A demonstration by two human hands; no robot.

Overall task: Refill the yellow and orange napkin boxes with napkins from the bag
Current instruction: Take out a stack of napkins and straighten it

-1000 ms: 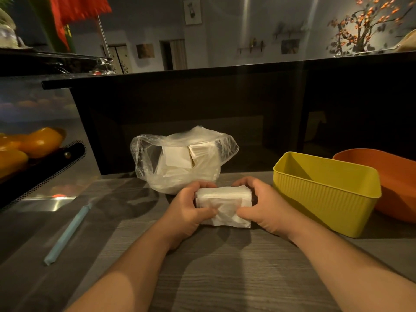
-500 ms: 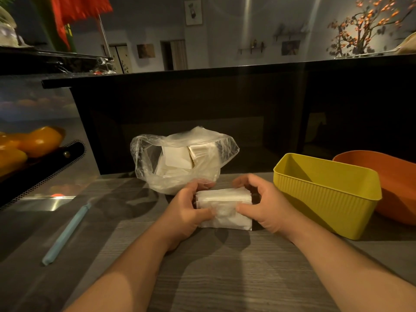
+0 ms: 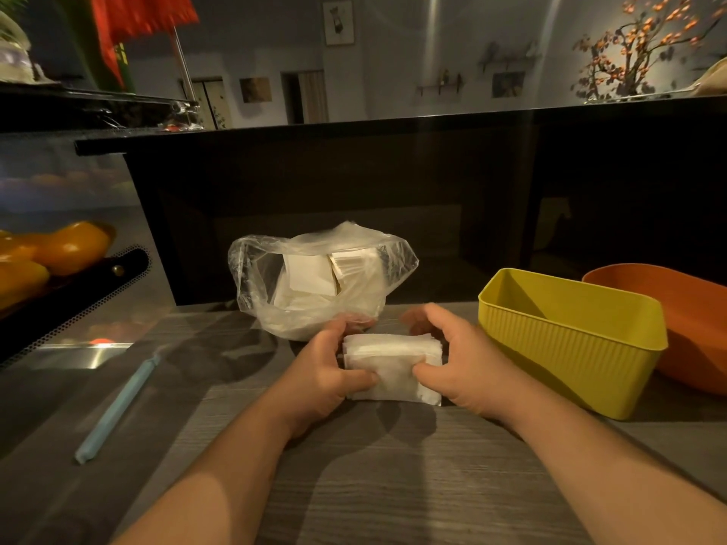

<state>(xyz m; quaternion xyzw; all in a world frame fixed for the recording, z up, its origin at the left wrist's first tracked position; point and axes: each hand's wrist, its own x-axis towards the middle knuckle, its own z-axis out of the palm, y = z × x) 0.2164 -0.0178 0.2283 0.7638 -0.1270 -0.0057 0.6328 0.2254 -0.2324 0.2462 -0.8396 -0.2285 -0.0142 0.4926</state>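
Grey wood-grain counter, left hand and right hand in curled grip around napkin stack

— What sort of place is this?
— A dimly lit café or restaurant, seen from behind its raised dark bar counter.
— The evidence?
— A glass display case of orange produce, and framed wall pictures.
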